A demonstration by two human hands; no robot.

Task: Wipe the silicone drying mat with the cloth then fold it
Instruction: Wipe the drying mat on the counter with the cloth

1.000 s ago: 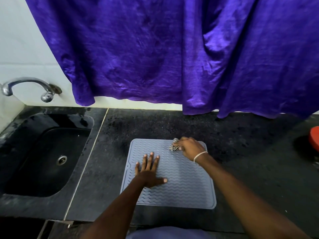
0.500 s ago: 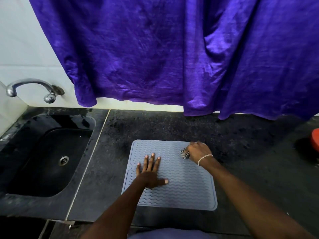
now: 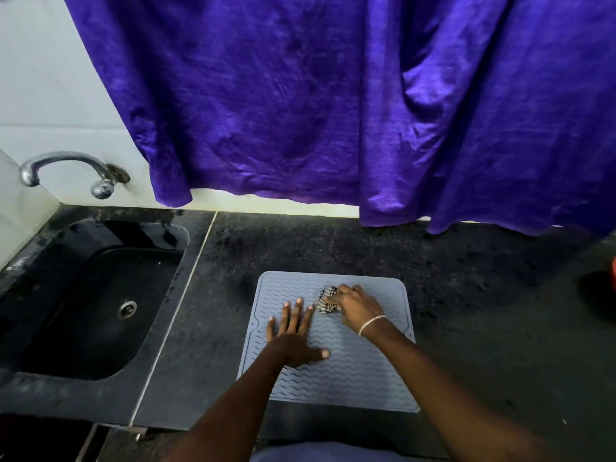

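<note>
Right grip bunches checked cloth on ribbed mat.

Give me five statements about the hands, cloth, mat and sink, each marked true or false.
1. The left hand lies flat on the silicone drying mat. True.
2. The right hand grips a checked cloth on the mat. True.
3. The mat is folded in half. False: it lies spread flat on the counter.
4. The sink is right of the mat. False: the sink is to its left.
5. A bracelet is on the left wrist. False: the bracelet is on the right wrist.
</note>
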